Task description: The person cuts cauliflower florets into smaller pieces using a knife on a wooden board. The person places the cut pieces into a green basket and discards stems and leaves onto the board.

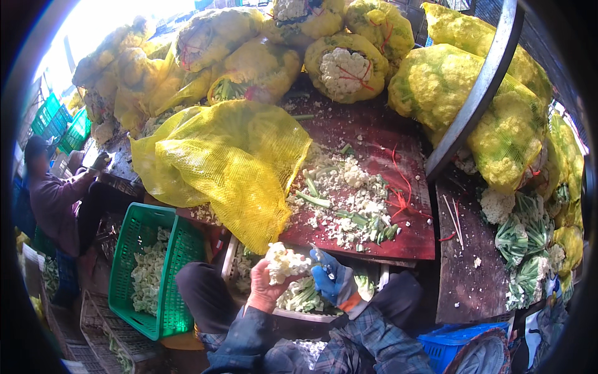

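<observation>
My bare left hand [266, 286] grips a piece of white cauliflower [285, 262] above my lap. Close at its right side, my right hand [331, 276], in a blue and grey work glove, is curled around what looks like a small knife [316, 252], mostly hidden by the fingers. Beneath both hands, between my knees, a crate [322, 319] contains cauliflower leaves and stalk trimmings [302, 295]. Just beyond them, a loose yellow mesh sack [233, 159] lies over the red board [416, 243], its near corner hanging past the edge. Cauliflower crumbs and cut stalks [355, 205] litter the board.
A green plastic crate [170, 276] of cauliflower pieces stands at my left. Full yellow mesh sacks [261, 65] line the back. A curved metal bar [481, 93] rises at right, near whole cauliflowers [525, 233]. Red ties [399, 198] lie on the board. Another person [58, 201] sits far left.
</observation>
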Motion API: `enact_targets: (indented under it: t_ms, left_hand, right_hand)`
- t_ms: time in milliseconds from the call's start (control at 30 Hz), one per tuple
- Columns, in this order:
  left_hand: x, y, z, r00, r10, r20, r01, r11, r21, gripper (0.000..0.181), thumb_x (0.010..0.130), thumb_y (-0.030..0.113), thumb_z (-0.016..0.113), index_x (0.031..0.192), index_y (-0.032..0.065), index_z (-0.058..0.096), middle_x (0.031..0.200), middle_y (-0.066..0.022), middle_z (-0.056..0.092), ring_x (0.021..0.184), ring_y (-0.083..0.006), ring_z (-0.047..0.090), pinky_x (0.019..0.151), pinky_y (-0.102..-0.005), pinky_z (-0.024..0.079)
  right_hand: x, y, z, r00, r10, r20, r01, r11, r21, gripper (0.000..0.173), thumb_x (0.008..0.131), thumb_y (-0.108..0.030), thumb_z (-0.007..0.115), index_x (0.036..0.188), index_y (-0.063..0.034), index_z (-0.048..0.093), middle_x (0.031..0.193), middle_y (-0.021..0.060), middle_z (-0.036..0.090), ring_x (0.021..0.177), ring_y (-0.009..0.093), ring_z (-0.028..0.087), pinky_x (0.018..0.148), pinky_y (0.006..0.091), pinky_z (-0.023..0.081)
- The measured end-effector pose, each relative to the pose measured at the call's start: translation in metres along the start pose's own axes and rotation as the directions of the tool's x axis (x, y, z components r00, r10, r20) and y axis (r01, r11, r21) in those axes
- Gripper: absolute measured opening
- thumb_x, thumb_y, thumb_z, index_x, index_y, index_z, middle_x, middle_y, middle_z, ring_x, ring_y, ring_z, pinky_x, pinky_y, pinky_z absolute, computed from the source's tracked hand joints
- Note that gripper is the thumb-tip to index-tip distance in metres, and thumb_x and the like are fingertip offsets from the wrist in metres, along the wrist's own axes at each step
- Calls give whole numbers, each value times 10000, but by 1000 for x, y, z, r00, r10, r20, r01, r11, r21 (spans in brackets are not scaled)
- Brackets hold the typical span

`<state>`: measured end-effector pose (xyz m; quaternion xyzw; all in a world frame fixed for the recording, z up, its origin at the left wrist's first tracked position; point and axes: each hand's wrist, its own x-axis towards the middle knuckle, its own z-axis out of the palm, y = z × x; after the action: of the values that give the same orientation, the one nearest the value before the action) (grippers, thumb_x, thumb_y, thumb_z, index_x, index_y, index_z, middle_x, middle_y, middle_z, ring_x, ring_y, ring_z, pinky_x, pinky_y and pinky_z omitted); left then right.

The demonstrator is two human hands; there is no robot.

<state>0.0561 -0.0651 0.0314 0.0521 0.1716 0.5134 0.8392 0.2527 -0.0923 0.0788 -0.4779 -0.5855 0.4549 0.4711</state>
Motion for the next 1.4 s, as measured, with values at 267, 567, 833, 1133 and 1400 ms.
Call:
enact_targets:
  t_ms: [267,567,833,1133,1400]
  left_hand:
    - [-129,202,-20,709,705,-15,-674,683,282,550,828,273,545,1335,94,424,1261,-167,524,1157,-390,506,910,-559,465]
    - [-208,346,-147,104,995,-4,-110,16,994,512,819,48,602,1309,32,454,1193,-131,533,974,-187,561,825,-293,491]
    - [102,97,81,691,572,443,-375,-241,895,265,808,22,638,1072,29,621,1023,-87,639,944,-170,614,802,-289,482]
    - [292,-53,67,835,303,459,-163,-661,733,550,721,360,730,1117,17,562,1148,-185,584,1078,-345,533,910,-454,401]
    - [343,-104,55,770,415,484,-82,-688,721,690,707,592,658,999,-27,572,1200,-222,501,1166,-360,417,970,-476,316]
  right_hand:
    - [-44,83,-24,871,485,-81,-474,872,122,308,884,-143,589,1175,-42,607,852,52,675,721,94,607,667,248,483]
    - [-74,152,-18,816,566,119,-492,570,658,258,930,-143,534,1177,-80,566,838,-8,586,685,80,514,572,207,397]
    - [-87,171,-13,710,638,298,-702,677,221,419,966,-163,475,1363,-39,422,1062,63,609,779,187,603,669,266,517]
    - [-92,164,-5,898,414,150,-405,644,649,375,964,-15,349,1304,138,390,1333,233,465,1205,219,501,1050,284,396]
    - [-104,171,-20,935,327,140,-303,938,-166,337,917,-95,539,1234,20,547,1181,152,623,1012,183,640,868,296,502]
